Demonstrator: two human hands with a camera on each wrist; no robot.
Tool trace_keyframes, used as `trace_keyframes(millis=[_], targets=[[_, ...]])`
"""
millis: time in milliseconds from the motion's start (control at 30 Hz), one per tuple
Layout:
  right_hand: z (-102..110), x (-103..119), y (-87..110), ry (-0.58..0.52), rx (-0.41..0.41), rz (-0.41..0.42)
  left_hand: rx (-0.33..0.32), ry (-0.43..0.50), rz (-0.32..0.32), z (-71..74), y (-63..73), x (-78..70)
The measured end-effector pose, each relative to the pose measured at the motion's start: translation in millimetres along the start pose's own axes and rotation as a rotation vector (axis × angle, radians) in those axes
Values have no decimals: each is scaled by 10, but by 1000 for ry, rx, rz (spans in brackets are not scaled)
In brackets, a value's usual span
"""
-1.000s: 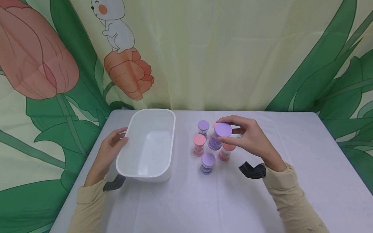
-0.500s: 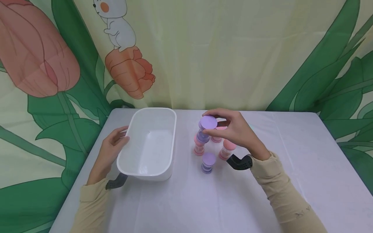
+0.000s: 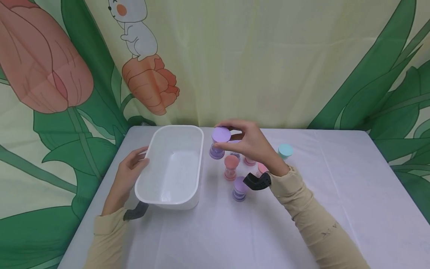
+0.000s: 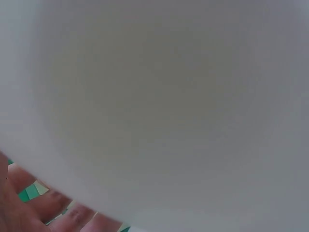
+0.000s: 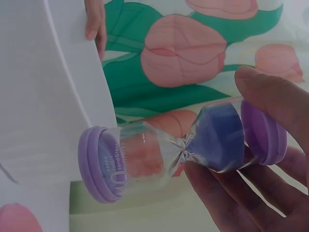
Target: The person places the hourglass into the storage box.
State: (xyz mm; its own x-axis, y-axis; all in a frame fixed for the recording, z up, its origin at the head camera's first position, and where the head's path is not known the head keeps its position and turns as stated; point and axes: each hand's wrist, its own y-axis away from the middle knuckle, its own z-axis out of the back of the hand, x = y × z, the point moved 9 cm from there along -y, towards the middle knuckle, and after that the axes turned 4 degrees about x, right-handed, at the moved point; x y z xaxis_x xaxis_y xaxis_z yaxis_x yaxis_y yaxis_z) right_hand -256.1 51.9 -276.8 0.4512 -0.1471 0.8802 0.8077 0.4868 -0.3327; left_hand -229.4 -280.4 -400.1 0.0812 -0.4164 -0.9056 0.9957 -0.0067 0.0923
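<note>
My right hand (image 3: pixel 248 140) grips an hourglass (image 3: pixel 217 144) with purple caps by its upper end. It is held just right of the white plastic tub (image 3: pixel 200 164). The right wrist view shows blue sand in the hourglass (image 5: pixel 217 140), in the bulb nearest my fingers. My left hand (image 3: pixel 125 175) holds the tub's left rim. In the left wrist view the tub wall (image 4: pixel 159 106) fills most of the picture, and a few fingers (image 4: pixel 72 217) show past its edge. The inside of the tub holds nothing visible.
Several small hourglasses stand right of the tub: a coral-pink one (image 3: pixel 231 167), a purple one (image 3: pixel 239 188) and a teal-topped one (image 3: pixel 285 150) among them. My right hand and forearm partly hide others. A patterned curtain (image 3: pixel 252 67) hangs behind the white-covered table (image 3: pixel 208 239).
My right hand has carried the purple hourglass leftward, from among the other hourglasses to beside the tub. The teal-topped hourglass has come into fuller view. My left hand stays at the rim.
</note>
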Motion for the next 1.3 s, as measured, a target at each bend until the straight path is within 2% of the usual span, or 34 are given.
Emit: trace_keyframes(millis=[400,567,867,1300], targets=[[-174,59,-271,34,17,24,-29,47,2,-23,-11,13],[-254,52,-404,5,25,32,-36,48,6,-23,5,-7],[-469,89,-602,-50,66,20,-57,58,4,-12,10,-10],[-724,16,-843,-27,76,-29,-94,86,-8,-3,36,-34]])
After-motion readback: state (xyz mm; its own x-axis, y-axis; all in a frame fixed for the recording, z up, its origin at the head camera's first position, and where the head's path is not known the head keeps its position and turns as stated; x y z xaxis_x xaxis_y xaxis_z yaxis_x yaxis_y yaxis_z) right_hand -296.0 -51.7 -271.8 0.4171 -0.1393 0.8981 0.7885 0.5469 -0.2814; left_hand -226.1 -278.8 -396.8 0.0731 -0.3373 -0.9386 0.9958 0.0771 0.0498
